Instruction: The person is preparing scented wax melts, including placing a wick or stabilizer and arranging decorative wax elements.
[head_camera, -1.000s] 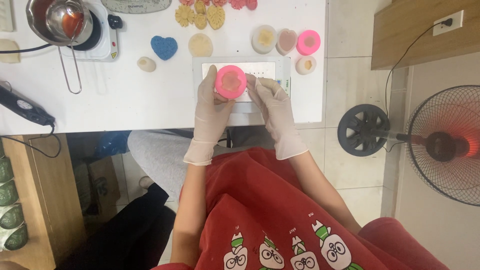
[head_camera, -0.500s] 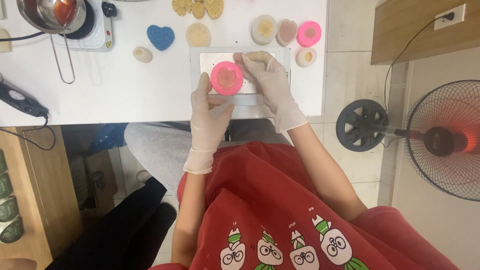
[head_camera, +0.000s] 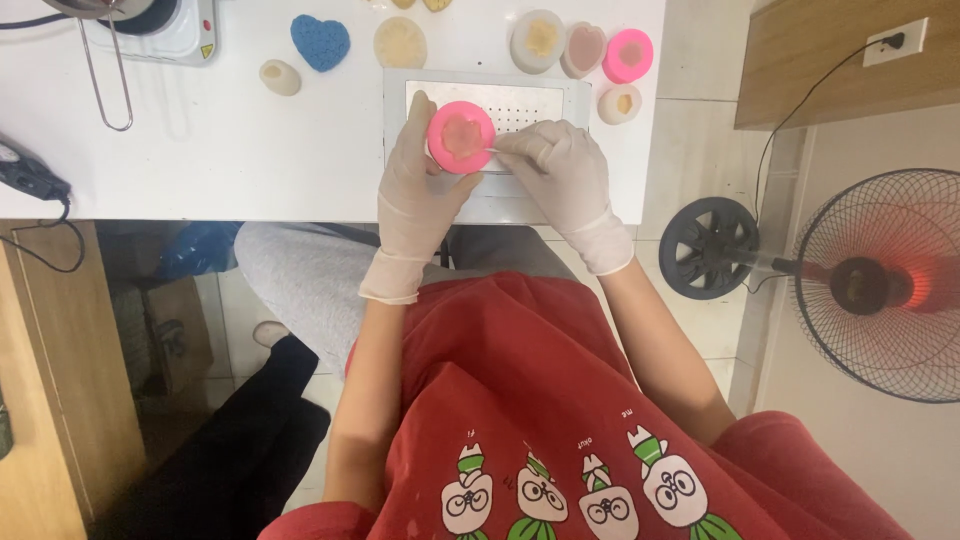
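Pink round mould (head_camera: 461, 137) held, left hand (head_camera: 415, 195).

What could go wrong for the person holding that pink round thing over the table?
The left hand grips the round pink mould by its rim only, so it might slip onto the perforated grey tray. The right hand pokes a thin tool into it, which could mar the filling. The dark cord dangling off the white table might snag.
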